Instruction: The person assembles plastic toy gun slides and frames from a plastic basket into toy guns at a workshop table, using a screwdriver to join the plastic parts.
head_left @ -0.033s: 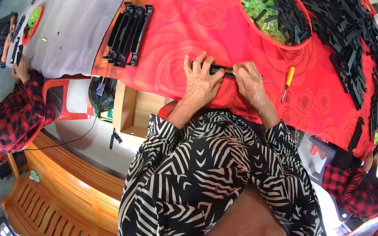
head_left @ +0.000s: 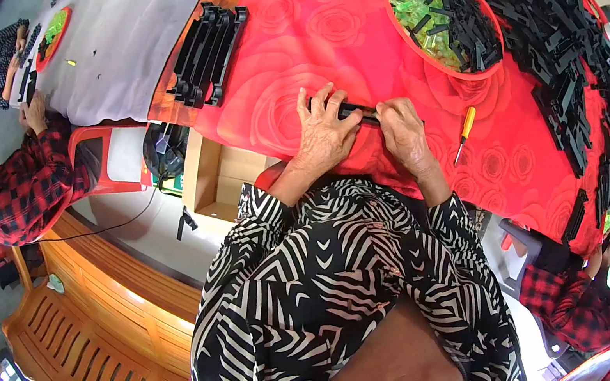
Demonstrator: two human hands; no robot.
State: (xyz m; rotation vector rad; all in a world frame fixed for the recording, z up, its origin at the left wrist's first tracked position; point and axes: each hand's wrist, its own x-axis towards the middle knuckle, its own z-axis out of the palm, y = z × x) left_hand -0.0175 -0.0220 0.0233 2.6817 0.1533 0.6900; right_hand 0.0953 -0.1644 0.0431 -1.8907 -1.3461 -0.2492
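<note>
Head view: both hands rest on a black plastic strip (head_left: 356,112) lying on the red rose-patterned tablecloth (head_left: 284,51), near the table's front edge, just ahead of the person's body. Left hand (head_left: 324,131) lies over the strip's left end, fingers spread and curled down on it, grasping it. Right hand (head_left: 402,131) pinches the strip's right end between thumb and fingertips. Only a short stretch of the strip shows between the hands; the rest is covered, so its full length and shape are hard to make out.

Just right of the right hand: a yellow-handled screwdriver (head_left: 464,133), lying loose on the cloth, untouched. Beyond the hands, toward the far edge: a round orange basin (head_left: 484,6) holding green translucent pieces mixed with short black parts. Right of the basin and down the right edge of the table: a large heap of long black strips (head_left: 564,49). Far left part of the red cloth: a neat stack of black frames (head_left: 209,51).

Below the table's left corner: an open cardboard box (head_left: 218,176), contents not discernible. The adjoining table carries a grey cloth (head_left: 118,45); a person in a red checked shirt (head_left: 32,188) sits at it. Another red checked sleeve (head_left: 574,300) shows at lower right, partly cut off.
</note>
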